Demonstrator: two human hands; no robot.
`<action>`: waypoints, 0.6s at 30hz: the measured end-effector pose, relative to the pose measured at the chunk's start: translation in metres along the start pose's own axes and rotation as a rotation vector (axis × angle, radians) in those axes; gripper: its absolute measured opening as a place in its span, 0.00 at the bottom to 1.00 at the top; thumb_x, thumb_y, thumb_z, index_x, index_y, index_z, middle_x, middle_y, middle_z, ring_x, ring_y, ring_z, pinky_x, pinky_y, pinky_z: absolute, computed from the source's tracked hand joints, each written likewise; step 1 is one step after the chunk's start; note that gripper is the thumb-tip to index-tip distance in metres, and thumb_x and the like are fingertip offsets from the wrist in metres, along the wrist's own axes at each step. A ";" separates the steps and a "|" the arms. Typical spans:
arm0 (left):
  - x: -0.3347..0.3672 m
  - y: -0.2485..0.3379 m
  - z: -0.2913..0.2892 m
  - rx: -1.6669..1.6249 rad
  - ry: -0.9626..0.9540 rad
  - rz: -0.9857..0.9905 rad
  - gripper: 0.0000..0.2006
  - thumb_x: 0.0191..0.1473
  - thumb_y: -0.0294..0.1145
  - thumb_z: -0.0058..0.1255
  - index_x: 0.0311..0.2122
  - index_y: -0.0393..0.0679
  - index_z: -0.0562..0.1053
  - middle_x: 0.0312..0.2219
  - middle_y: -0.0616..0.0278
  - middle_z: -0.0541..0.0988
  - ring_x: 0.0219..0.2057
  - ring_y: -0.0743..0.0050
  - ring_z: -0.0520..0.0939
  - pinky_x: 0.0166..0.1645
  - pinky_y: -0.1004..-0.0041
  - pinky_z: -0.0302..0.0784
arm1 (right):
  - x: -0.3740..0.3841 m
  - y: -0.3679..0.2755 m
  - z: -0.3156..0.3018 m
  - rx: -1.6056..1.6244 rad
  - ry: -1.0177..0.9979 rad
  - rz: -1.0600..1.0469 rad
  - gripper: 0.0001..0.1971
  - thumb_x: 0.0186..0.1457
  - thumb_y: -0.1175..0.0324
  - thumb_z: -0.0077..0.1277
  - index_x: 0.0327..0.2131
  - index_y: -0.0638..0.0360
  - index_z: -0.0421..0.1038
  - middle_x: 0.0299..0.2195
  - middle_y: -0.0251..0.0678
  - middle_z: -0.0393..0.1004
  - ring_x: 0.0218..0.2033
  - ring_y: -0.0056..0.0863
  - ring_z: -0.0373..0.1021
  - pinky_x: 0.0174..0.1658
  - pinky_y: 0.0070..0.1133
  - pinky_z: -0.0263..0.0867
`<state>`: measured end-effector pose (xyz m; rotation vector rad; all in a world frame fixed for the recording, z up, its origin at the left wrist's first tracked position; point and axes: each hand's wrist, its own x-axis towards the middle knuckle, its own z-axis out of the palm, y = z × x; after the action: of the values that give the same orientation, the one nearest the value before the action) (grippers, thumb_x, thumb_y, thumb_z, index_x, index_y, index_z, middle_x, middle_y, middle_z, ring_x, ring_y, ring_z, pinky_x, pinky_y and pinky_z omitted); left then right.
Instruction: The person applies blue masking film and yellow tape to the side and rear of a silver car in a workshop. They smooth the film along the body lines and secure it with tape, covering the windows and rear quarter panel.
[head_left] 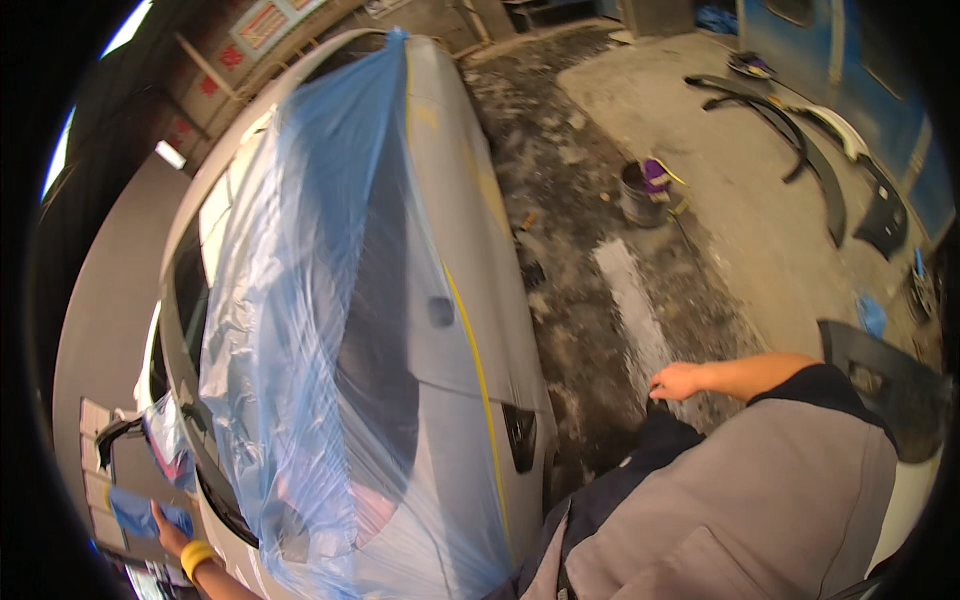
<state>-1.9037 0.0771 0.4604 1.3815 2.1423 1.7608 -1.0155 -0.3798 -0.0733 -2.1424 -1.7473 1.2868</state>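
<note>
R hand (678, 381) grip unclear, too sm. to tell; L forearm (220, 582) cut off, btm edge.

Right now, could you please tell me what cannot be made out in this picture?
All in the head view:
Right hand: whether it holds anything; its palm is turned away.
Left hand: whether it grips the blue cloth-like piece; small and blurred near the dark rim.
Bucket: its contents, lost in shadow.
Car: its near end, cut off by the lower edge; details beneath the blue plastic sheet, veiled by folds.
</note>
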 end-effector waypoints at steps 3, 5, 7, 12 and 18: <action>-0.066 0.093 0.065 -0.609 -0.238 -0.030 0.23 0.54 0.46 0.66 0.44 0.35 0.80 0.38 0.64 0.82 0.34 0.73 0.81 0.41 0.71 0.79 | 0.010 0.015 -0.070 -0.029 0.134 -0.098 0.25 0.62 0.47 0.50 0.51 0.57 0.77 0.46 0.49 0.80 0.49 0.49 0.75 0.52 0.38 0.71; -0.115 0.155 0.105 -0.632 -0.293 0.037 0.18 0.55 0.41 0.66 0.44 0.39 0.79 0.35 0.67 0.81 0.32 0.76 0.81 0.39 0.73 0.78 | 0.008 0.032 -0.103 0.032 0.162 -0.073 0.24 0.62 0.47 0.51 0.50 0.56 0.77 0.45 0.48 0.80 0.48 0.50 0.75 0.52 0.38 0.71; -0.160 0.213 0.160 -0.577 -0.345 0.114 0.18 0.54 0.39 0.66 0.44 0.39 0.78 0.35 0.67 0.80 0.32 0.76 0.80 0.39 0.74 0.77 | 0.004 0.054 -0.129 0.043 0.159 -0.031 0.24 0.61 0.47 0.51 0.49 0.56 0.78 0.44 0.49 0.81 0.47 0.50 0.76 0.51 0.38 0.72; -0.246 0.307 0.298 -0.398 -0.546 0.199 0.21 0.51 0.37 0.67 0.47 0.37 0.76 0.36 0.65 0.80 0.35 0.74 0.81 0.43 0.73 0.75 | -0.002 0.088 -0.163 -0.032 0.099 -0.034 0.24 0.63 0.48 0.50 0.52 0.57 0.76 0.47 0.49 0.80 0.49 0.50 0.75 0.53 0.39 0.71; -0.253 0.375 0.441 -0.442 -0.697 0.318 0.26 0.53 0.45 0.65 0.51 0.38 0.74 0.38 0.67 0.79 0.36 0.75 0.78 0.45 0.75 0.74 | 0.056 0.092 -0.208 -0.172 -0.108 -0.225 0.28 0.64 0.45 0.49 0.56 0.57 0.73 0.55 0.46 0.75 0.55 0.47 0.72 0.58 0.37 0.68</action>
<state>-1.2929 0.2367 0.4856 1.8852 1.1568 1.3927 -0.8124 -0.2769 -0.0209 -1.9163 -2.1433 1.2557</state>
